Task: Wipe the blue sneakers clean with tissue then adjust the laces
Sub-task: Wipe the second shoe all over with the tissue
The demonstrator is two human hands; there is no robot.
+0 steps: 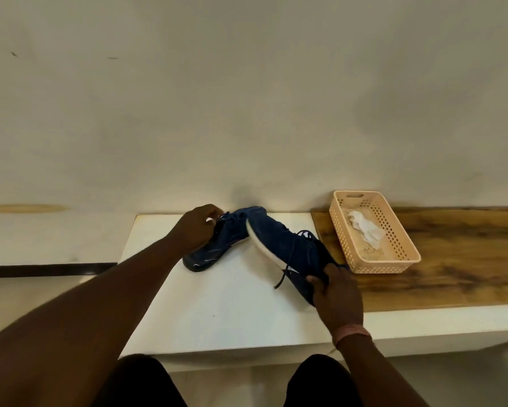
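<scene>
1. The left hand (196, 227) covers the collar end of the left sneaker (217, 242), fingers curled round its laces and opening; which part it pinches is hard to make out.
2. The right hand (333, 292) grips the heel of the right sneaker (285, 245), hiding that end; the shoe tilts on its side, white sole edge showing, one lace (285, 270) hanging loose.
3. Both sneakers lie near the back edge of the white surface (226, 304), toes touching or overlapping.
4. A crumpled tissue (364, 227) lies in the peach basket (405, 261), which stands on the wooden part of the surface at the right.
5. No brand or writing is readable.
</scene>
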